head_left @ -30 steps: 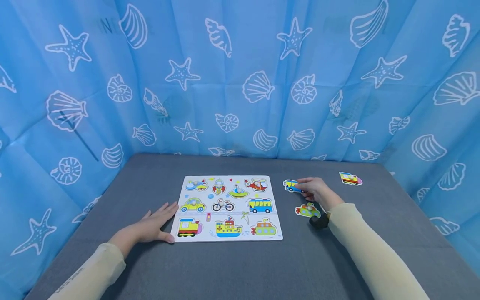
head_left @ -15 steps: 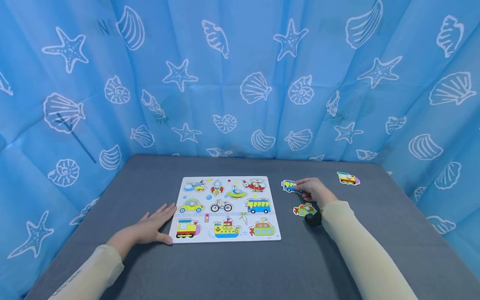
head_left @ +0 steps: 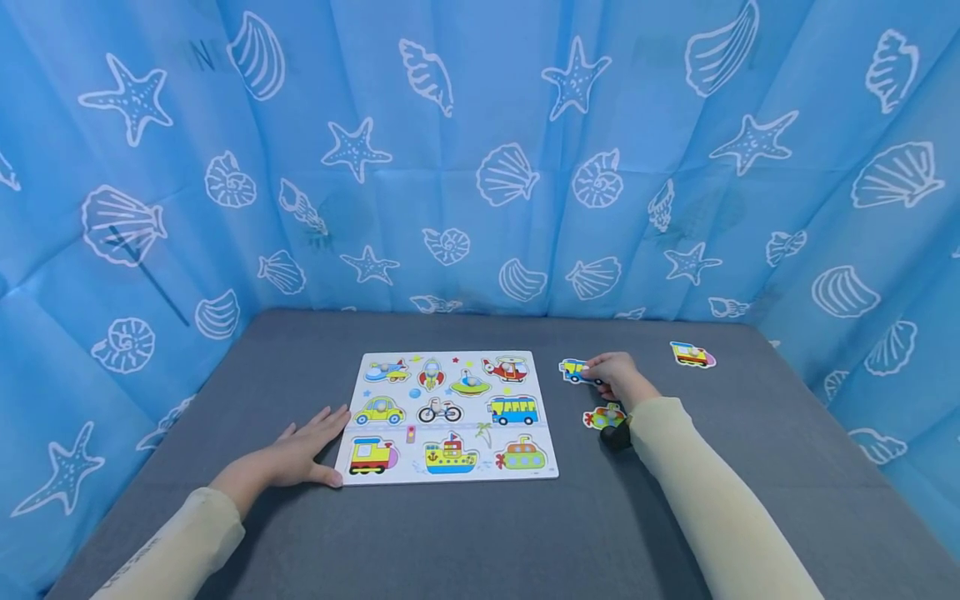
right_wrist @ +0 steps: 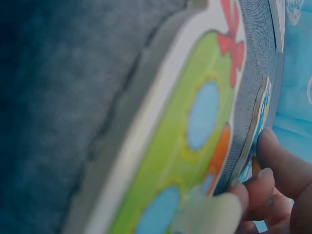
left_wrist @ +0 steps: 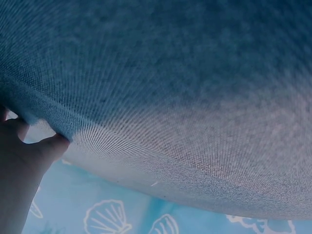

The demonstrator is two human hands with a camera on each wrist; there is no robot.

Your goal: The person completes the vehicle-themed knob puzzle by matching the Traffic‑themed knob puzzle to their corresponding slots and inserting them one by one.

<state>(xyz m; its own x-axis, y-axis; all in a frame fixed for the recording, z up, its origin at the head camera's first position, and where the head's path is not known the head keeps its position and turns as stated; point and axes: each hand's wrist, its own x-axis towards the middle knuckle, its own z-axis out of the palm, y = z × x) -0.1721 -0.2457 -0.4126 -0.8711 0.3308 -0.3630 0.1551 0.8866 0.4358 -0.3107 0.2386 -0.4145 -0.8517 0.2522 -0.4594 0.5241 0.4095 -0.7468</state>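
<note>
A white puzzle board (head_left: 411, 467) with vehicle pictures lies flat on the table. My left hand (head_left: 300, 450) rests against its left edge, fingers extended and thumb at the near corner. To the board's right, my right hand (head_left: 617, 375) pinches a blue-and-yellow bus puzzle piece (head_left: 572, 371), covering the bus's right end. Just below lies a green submarine puzzle piece (head_left: 600, 415), partly hidden by a black object at the right wrist. In the right wrist view the submarine piece (right_wrist: 200, 131) looms large, with the bus piece (right_wrist: 257, 122) at the fingertips (right_wrist: 268, 141) beyond it.
A train puzzle piece (head_left: 692, 354) lies farther back on the right of the grey cloth-covered table (head_left: 480, 542). Several knobbed pieces, among them a yellow car (head_left: 380, 409) and a helicopter (head_left: 506, 368), sit in the board. A blue curtain (head_left: 450, 167) with shell prints surrounds the table.
The head view has shifted slightly, so everything sits a little farther left. The right wrist has edged left over the submarine piece while the fingers stay on the bus piece; the left hand stays put.
</note>
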